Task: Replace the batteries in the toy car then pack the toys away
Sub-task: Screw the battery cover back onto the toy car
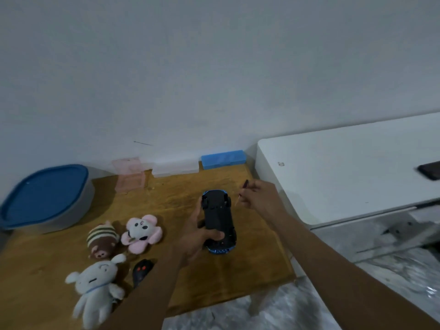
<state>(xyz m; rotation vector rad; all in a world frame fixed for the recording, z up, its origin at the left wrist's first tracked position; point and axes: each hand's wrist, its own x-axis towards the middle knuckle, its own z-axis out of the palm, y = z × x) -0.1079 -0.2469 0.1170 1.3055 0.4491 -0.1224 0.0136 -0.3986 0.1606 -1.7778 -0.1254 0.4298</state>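
A smooth white desk [345, 167] is filling the right side, its rounded corner sitting just beside a low wooden table [166, 201] with a grainy, honey-coloured top. At the table's far left a rounded grey tub with a glossy blue lid [45, 194] is resting.

Three soft plush toys are lying on the near left. A fuzzy white long-eared plush [95, 289] is nearest. A pink flower-shaped plush [141, 232] and a brown striped plush [102, 238] are lying side by side behind it.

The left hand [197, 236] is gripping the toy car [219, 220] above the middle of the table. The thumb is curling across the matte black plastic underside, which is facing up, with blue bodywork showing at both ends.

Along the wall, a blue rectangular case [223, 158], a clear flat case [175, 170] and a translucent pink case [129, 177] are standing in a row.

A dark oval remote [141, 270] with red buttons is lying beside the white plush.

The right hand [259, 196] is hovering just right of the car, its fingers curling to pinch a thin screwdriver [241, 191] with a dark handle and a fine metal shaft.
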